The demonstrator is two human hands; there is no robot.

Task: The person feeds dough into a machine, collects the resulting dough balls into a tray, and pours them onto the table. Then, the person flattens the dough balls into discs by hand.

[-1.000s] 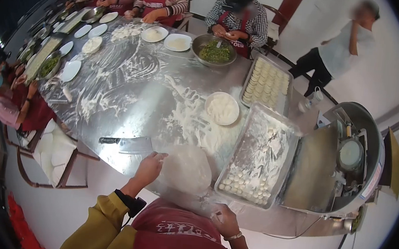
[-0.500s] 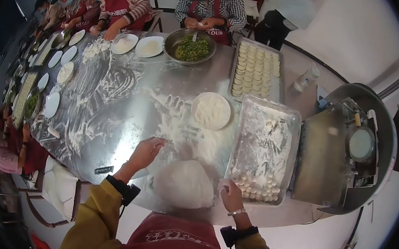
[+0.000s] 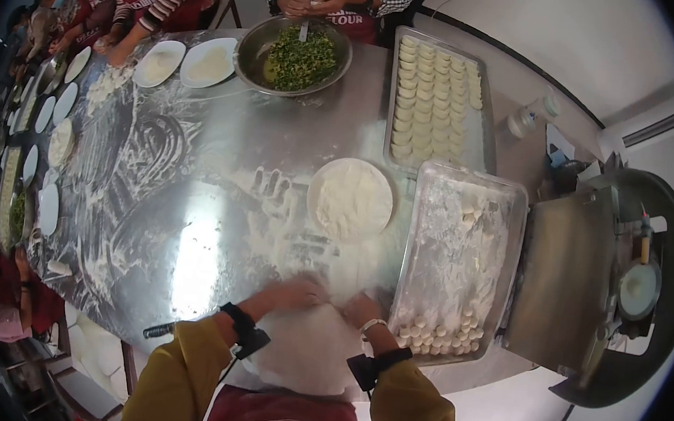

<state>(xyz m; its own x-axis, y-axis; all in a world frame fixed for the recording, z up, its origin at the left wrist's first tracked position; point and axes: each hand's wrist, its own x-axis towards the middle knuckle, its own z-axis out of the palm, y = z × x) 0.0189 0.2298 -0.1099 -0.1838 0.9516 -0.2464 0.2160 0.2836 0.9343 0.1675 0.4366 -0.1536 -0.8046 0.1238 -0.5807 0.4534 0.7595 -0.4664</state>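
In front of my body a large pale lump lies on the metal table under what looks like a thin, cloudy plastic sheet. Both hands are at its far edge, close together. My left hand reaches over the sheet's top left, its fingers smeared by motion. My right hand is closed at the top right edge, with the sheet apparently pinched in its fingers. Just beyond them sits a round white dish of flour. Right of my right hand, small dough pieces cluster at the near end of a floured metal tray.
Rows of dumplings fill another tray at the back. A steel bowl of chopped green filling and white plates stand before co-workers across the table. A metal machine stands at right. A dark-handled tool lies at the near left.
My left hand has moved right and my right hand has moved left and away from me, so both now meet at the lump's far edge. The camera view has shifted.
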